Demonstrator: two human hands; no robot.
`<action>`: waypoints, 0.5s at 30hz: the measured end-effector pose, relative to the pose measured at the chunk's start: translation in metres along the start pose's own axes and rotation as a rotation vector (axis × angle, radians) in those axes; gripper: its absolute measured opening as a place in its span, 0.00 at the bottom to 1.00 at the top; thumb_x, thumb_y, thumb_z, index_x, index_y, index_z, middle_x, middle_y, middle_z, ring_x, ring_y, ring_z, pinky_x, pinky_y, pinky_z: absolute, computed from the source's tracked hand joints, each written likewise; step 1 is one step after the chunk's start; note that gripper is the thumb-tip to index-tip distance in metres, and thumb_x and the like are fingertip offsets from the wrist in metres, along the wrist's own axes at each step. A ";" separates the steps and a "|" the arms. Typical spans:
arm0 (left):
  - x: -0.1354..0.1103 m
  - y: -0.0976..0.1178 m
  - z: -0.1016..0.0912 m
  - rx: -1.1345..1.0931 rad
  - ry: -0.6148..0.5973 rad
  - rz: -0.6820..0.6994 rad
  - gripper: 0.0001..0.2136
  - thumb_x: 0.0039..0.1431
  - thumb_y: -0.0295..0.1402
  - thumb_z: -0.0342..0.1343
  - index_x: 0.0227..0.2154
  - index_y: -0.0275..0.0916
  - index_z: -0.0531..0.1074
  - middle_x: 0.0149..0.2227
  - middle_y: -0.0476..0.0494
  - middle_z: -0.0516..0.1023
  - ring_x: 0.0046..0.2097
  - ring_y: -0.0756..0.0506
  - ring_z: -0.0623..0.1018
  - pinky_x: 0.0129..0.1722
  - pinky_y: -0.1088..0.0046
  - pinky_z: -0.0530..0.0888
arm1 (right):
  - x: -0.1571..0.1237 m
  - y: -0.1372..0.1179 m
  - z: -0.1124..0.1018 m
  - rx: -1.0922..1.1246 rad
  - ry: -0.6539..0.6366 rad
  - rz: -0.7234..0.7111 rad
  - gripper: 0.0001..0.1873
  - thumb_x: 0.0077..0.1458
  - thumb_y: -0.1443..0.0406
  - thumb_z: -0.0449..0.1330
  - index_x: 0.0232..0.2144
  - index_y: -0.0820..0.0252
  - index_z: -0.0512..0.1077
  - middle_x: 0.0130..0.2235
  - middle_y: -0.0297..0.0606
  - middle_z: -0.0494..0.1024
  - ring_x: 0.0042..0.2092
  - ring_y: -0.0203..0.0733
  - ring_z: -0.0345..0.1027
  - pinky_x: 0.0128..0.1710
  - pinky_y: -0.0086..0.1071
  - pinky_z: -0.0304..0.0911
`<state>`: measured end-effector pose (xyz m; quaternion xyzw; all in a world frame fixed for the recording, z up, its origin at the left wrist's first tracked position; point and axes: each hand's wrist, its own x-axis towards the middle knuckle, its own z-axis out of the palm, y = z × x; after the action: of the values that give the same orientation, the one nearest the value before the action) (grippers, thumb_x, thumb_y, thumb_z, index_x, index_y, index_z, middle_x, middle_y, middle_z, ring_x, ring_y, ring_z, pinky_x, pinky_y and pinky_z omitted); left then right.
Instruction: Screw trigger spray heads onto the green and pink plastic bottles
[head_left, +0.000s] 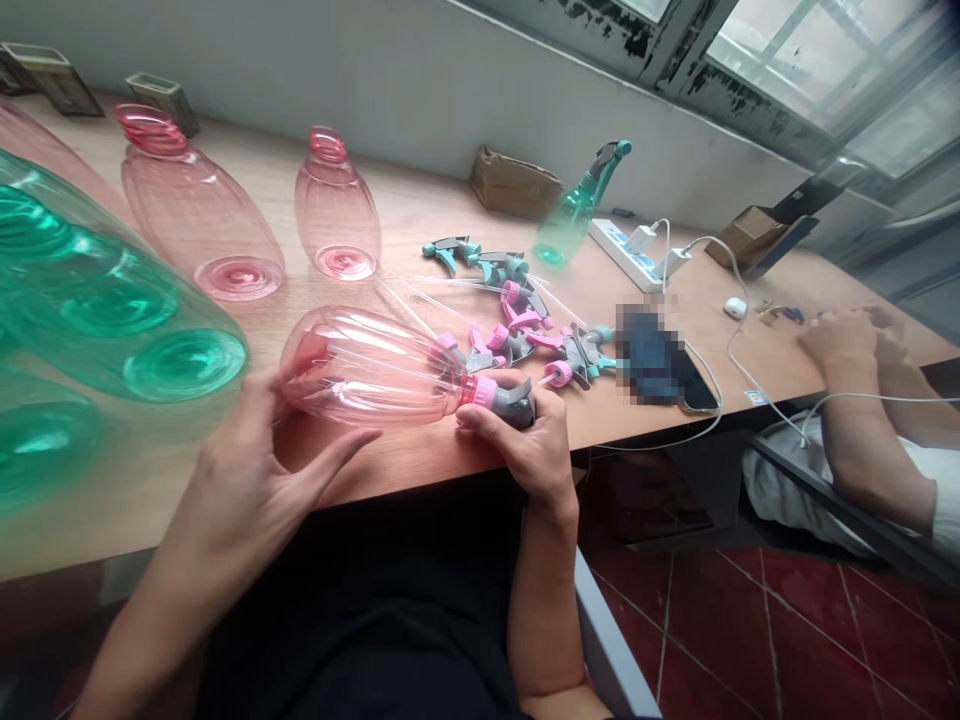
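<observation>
Here's the pink bottle (367, 370), over the table's (420, 200) near edge, long axis nearly level, base left, spray head (514, 402) right and dipping slightly! The right hand (529, 440) grasps that head; the left hand (251, 465) meets the base, thumb spread, fingers partly hidden, so its grip I can't tell. Behind, two headless pink bottles (337, 205) stand whole in view, plus one capped green bottle (566, 225); the loose spray heads (517, 335) overlap beyond counting.

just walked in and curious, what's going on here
A person holds a pink bottle sideways: the left hand is at its base, the right hand around the spray head at its neck. How tight that is, I can't tell. Loose spray heads lie beyond; a green bottle behind them has its head on.
</observation>
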<state>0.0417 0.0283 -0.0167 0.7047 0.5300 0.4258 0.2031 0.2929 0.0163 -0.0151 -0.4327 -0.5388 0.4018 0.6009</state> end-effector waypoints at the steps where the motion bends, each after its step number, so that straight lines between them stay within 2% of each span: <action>1: 0.000 0.001 -0.001 0.018 -0.006 0.003 0.40 0.55 0.60 0.66 0.66 0.49 0.66 0.63 0.39 0.77 0.61 0.32 0.80 0.67 0.45 0.73 | 0.000 0.000 0.000 -0.006 0.000 0.007 0.14 0.51 0.67 0.78 0.40 0.56 0.82 0.33 0.30 0.86 0.31 0.36 0.80 0.35 0.26 0.75; 3: 0.000 0.002 -0.002 0.007 -0.023 -0.033 0.41 0.55 0.63 0.63 0.66 0.48 0.66 0.63 0.39 0.77 0.63 0.31 0.78 0.67 0.44 0.73 | 0.000 0.000 0.000 -0.023 0.002 0.016 0.15 0.51 0.66 0.78 0.41 0.57 0.82 0.32 0.30 0.86 0.31 0.37 0.79 0.34 0.27 0.74; 7: -0.001 0.005 -0.006 -0.082 -0.050 -0.155 0.37 0.63 0.66 0.50 0.65 0.46 0.68 0.62 0.38 0.78 0.64 0.31 0.77 0.64 0.44 0.75 | 0.000 0.001 0.000 -0.056 0.005 0.025 0.16 0.51 0.61 0.78 0.41 0.58 0.82 0.32 0.32 0.84 0.30 0.38 0.78 0.33 0.29 0.73; 10: -0.001 0.008 -0.006 -0.083 -0.049 -0.163 0.34 0.64 0.62 0.54 0.64 0.45 0.68 0.59 0.38 0.80 0.60 0.32 0.80 0.63 0.44 0.75 | 0.000 0.001 -0.001 -0.056 -0.001 0.039 0.17 0.50 0.60 0.79 0.41 0.58 0.82 0.32 0.32 0.83 0.30 0.39 0.78 0.32 0.30 0.73; 15: 0.001 0.014 -0.004 -0.183 0.014 -0.007 0.27 0.67 0.50 0.59 0.67 0.51 0.69 0.71 0.43 0.66 0.60 0.40 0.79 0.59 0.62 0.81 | -0.001 0.002 -0.002 -0.059 0.024 0.028 0.14 0.53 0.60 0.77 0.40 0.58 0.82 0.32 0.32 0.83 0.31 0.39 0.76 0.33 0.30 0.73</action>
<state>0.0463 0.0233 -0.0036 0.6783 0.4929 0.4765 0.2643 0.2950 0.0161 -0.0173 -0.4625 -0.5370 0.3890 0.5885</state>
